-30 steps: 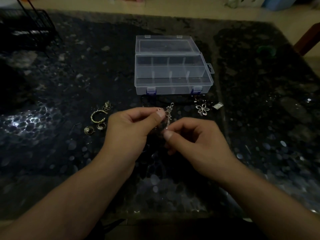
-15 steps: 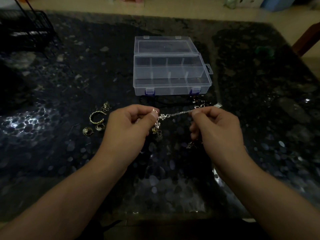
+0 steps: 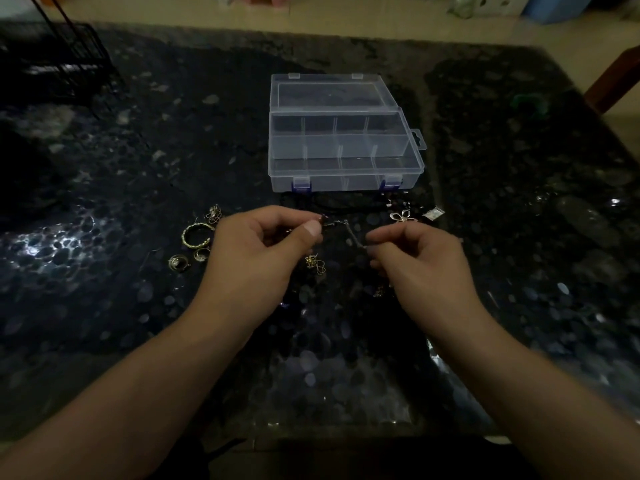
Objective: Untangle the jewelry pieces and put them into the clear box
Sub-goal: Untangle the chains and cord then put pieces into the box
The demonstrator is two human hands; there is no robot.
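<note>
Head view, dim light. The desk [image 3: 104, 306] is showing a dark, glossy, pebble-patterned top that is catching pale reflections at the left and near edges. Beyond its far edge a light tan floor [image 3: 346, 19] is running across the room, with a blue container [image 3: 554, 6] standing at the upper right and a reddish-brown piece of furniture [image 3: 616, 77] showing at the right edge. A black wire rack [image 3: 69, 60] is sitting on the far left corner of the desk.

The clear box [image 3: 346, 174] is lying open at the middle of the desk, lid folded back, dividers visible, compartments looking bare.

The left hand [image 3: 256, 258] is pinching one end of a thin chain [image 3: 351, 233] between thumb and forefinger; the right hand [image 3: 422, 265] is pinching the other end, fingers curled. The chain is hanging in the air between them, in front of the box.

Gold rings [image 3: 195, 235] are lying on the desk left of the left hand. A flower pendant [image 3: 401, 216] is lying near the box's front right corner, just beyond the right hand. Small gold bits [image 3: 317, 265] are lying under the hands; detail blurred.
</note>
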